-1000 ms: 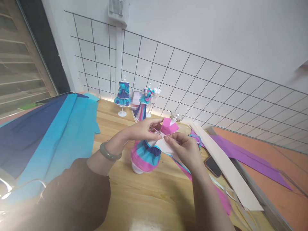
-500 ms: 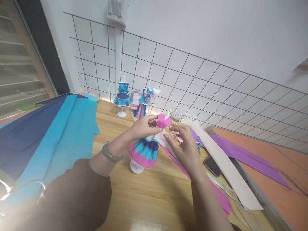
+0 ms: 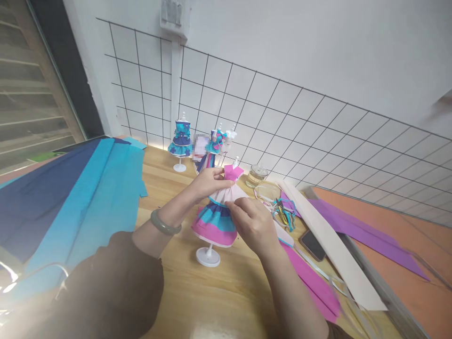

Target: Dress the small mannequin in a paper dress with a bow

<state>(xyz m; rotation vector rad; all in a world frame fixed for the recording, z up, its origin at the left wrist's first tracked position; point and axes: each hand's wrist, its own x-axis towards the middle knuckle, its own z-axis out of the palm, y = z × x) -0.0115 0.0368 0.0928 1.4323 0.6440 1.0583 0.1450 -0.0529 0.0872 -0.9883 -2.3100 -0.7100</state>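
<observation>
Your right hand (image 3: pixel 252 222) has dropped, pinching the pale skirt (image 3: pixel 233 193) below where your left hand (image 3: pixel 207 182) grips the pink top (image 3: pixel 233 172); tugging could topple the stand (image 3: pixel 208 257) beneath.

Behind the glass jar (image 3: pixel 256 176) we see a black wire grid (image 3: pixel 278 80), and left of the jar a small blue-dressed mannequin (image 3: pixel 182 136). Nearer us, right of the jar, lies a dark phone (image 3: pixel 312 245), while blue sheets (image 3: pixel 106 197) spread far to the jar's left.
</observation>
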